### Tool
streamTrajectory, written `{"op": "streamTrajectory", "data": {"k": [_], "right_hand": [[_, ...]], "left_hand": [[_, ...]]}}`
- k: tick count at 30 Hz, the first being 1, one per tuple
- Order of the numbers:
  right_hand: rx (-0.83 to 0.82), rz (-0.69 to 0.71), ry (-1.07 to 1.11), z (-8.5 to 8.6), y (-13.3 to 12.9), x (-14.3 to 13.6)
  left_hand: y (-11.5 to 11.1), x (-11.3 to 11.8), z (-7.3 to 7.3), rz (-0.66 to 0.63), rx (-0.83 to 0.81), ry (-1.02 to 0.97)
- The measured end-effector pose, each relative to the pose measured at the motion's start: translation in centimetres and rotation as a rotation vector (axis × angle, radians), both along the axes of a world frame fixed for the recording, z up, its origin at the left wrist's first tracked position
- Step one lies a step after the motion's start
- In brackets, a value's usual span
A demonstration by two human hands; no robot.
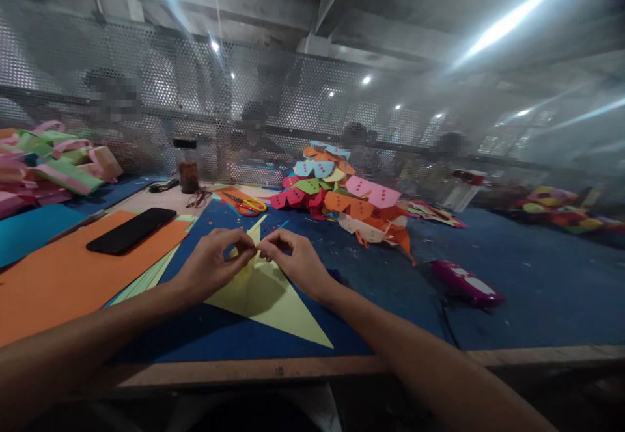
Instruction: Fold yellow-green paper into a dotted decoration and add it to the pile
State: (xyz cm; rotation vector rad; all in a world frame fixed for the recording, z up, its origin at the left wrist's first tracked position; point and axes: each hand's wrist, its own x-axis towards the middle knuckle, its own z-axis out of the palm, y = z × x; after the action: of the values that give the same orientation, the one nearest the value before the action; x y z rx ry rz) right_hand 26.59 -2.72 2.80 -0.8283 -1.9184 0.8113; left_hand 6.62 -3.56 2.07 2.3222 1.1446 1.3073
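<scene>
Both sets of fingers are in tight: L hand (217,256) and R hand (297,261), thumbs to forefingers, tips nearly meeting, pinching 1 yellow paper (276,308), thin, matte, approx. triangular, on the blue counter (541,302) btwn the forearms! Just beyond, 1 pr. scissors (244,206), orange & yellow handles. Out left, 1 phone (133,230), black, flat, on orange paper (73,282); behind it, 1 clear jar (187,173) w/ dark lid. Right of ctr., 1 heap of folded, dotted paper (351,205), pcs. too overlapped to count; nearer, 1 glossy purple case (466,283).
</scene>
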Motion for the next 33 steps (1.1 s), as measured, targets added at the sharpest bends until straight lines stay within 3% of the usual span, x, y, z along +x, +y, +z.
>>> {"op": "streamTrajectory", "data": {"k": [33], "right_hand": [[-0.041,0.023,-0.031,-0.21,0.06,-0.01]], "left_hand": [[0.13,0.01,-0.54,-0.048,0.017,-0.013]]}}
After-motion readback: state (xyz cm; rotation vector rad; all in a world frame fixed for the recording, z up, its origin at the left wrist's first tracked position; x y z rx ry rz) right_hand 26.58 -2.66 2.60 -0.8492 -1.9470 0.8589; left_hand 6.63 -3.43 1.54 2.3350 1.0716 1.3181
